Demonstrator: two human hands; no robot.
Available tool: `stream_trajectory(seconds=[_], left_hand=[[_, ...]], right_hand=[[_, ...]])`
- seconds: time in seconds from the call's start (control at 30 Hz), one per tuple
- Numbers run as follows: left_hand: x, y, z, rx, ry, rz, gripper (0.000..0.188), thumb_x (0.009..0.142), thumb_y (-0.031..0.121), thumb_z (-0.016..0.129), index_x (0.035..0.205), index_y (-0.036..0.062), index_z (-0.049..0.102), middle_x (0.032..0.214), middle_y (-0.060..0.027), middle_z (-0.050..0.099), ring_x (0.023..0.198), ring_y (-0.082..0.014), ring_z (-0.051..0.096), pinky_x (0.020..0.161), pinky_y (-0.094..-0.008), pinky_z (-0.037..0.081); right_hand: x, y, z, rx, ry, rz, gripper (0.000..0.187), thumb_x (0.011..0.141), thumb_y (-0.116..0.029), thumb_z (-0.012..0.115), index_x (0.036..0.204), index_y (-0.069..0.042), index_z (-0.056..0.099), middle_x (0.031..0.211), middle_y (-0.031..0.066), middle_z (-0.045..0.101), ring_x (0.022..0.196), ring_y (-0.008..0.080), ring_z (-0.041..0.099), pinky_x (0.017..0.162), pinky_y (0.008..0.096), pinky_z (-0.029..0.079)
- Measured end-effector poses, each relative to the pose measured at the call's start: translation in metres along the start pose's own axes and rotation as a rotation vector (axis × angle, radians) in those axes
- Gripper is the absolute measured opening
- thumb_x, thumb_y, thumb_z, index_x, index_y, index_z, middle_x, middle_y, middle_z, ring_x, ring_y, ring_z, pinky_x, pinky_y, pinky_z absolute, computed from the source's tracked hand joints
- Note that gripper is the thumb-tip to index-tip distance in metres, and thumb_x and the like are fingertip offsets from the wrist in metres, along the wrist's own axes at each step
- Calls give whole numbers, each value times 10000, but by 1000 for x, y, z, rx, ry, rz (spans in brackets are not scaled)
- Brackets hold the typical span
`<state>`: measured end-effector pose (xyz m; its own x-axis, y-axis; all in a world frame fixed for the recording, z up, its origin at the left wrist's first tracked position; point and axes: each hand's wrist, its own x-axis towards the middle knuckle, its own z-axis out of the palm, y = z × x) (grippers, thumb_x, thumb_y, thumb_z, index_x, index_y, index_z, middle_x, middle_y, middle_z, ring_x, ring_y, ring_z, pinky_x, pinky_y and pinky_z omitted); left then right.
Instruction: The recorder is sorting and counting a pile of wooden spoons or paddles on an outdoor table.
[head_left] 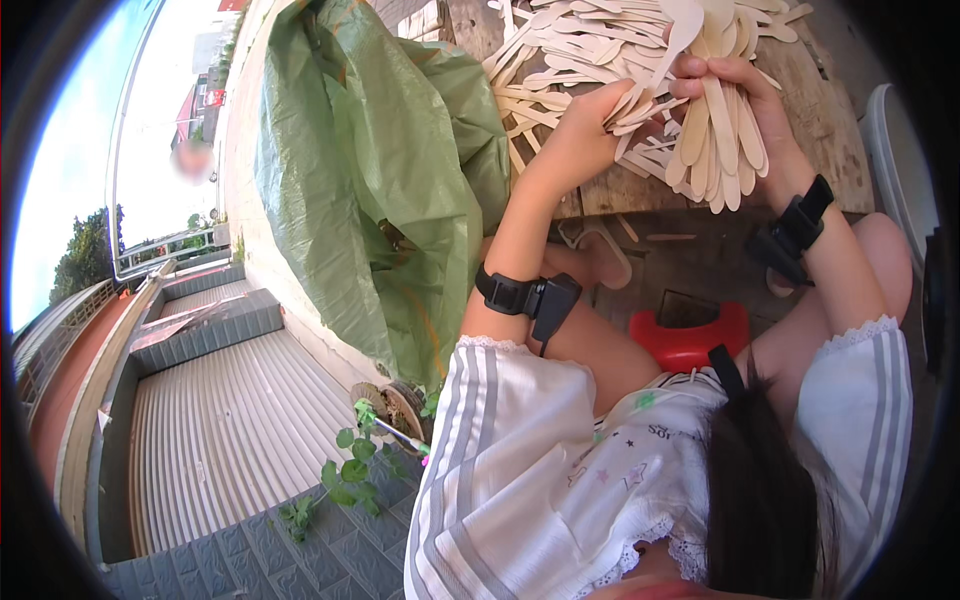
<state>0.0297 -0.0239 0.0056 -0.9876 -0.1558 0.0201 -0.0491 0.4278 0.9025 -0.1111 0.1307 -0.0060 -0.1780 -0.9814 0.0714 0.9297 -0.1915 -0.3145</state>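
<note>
Above the near edge of a wooden table, my right hand [750, 92] grips a fanned bunch of flat wooden spoons [718, 150], their handle ends hanging downward. My left hand [588, 135] is closed round a smaller bundle of wooden spoons [632, 112]. One spoon [682, 38] rises between the two hands, and I cannot tell which of them holds it. Part of the left fingers is hidden behind the bundle. Beyond my hands lies a large loose heap of the same pale spoons [575, 48].
A large green woven plastic sack [370, 170] stands left of the table [825, 135]. Below the table edge is a red plastic object [690, 338] between my legs. A grey-white curved container [905, 150] stands at the right. A leafy plant [350, 470] grows at lower left.
</note>
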Motion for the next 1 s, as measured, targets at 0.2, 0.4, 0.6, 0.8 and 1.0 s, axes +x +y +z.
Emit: stream_trajectory(seconds=[0.2, 0.4, 0.6, 0.8, 1.0], left_hand=[[-1, -1, 4, 70, -8, 38, 138, 825, 8, 661, 942, 25, 591, 866, -53, 638, 798, -134, 593, 729, -282, 497], [-2, 7, 5, 56, -77, -25, 148, 826, 88, 679, 928, 32, 586, 809, -43, 625, 737, -137, 554, 678, -289, 463], [-1, 9, 6, -30, -206, -238, 230, 828, 160, 684, 1001, 54, 576, 807, 14, 573, 706, -90, 518, 618, -252, 444], [2, -2, -1, -398, 11, -477, 205, 908, 234, 613, 996, 63, 540, 658, 48, 440, 465, -32, 335, 413, -208, 280], [7, 8, 9, -533, 240, -363, 297, 989, 340, 480, 1039, 48, 515, 687, 29, 413, 454, -27, 242, 408, -201, 201]], right_hand=[[1, 0, -12, -114, 65, -11, 282, 872, -226, 597, 1059, -17, 575, 844, 63, 671, 729, 145, 663, 750, 312, 575], [0, -3, -16, -110, 43, -16, 325, 865, -222, 612, 1109, -13, 567, 838, 48, 666, 734, 129, 668, 750, 315, 593], [-2, -11, 4, -29, 120, -197, 276, 847, -131, 608, 1097, -24, 562, 876, 54, 656, 736, 139, 662, 735, 329, 588], [-1, -27, 3, -32, 72, -384, 317, 829, -55, 562, 1140, -47, 506, 921, 59, 643, 741, 145, 657, 758, 363, 581], [0, -1, -18, -198, 253, -169, 233, 843, -174, 651, 1005, -11, 619, 809, 59, 660, 731, 117, 662, 700, 277, 578]])
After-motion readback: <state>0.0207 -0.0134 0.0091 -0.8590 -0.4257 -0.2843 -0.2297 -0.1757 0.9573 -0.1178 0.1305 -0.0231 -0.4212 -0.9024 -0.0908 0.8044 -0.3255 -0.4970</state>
